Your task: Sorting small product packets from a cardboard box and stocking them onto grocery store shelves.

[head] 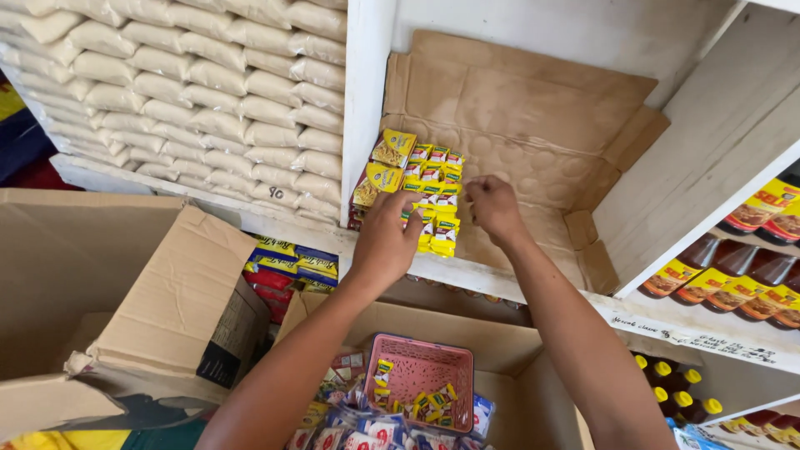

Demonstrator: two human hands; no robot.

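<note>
Near: pink basket (421, 367) in an open carton, a few sachets left inside. Shelf, far: left hand (385, 242) curled, pressing the yellow sachet stack (433, 196); right hand (493, 208) pinching its right edge. Stacking step; next needs square alignment on the cardboard liner (533, 125).

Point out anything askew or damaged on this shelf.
The cardboard liner under the small yellow sachets is dented with round marks, and its right flaps are creased and bent up. The sachets themselves lie in tidy rows by both hands.
</note>
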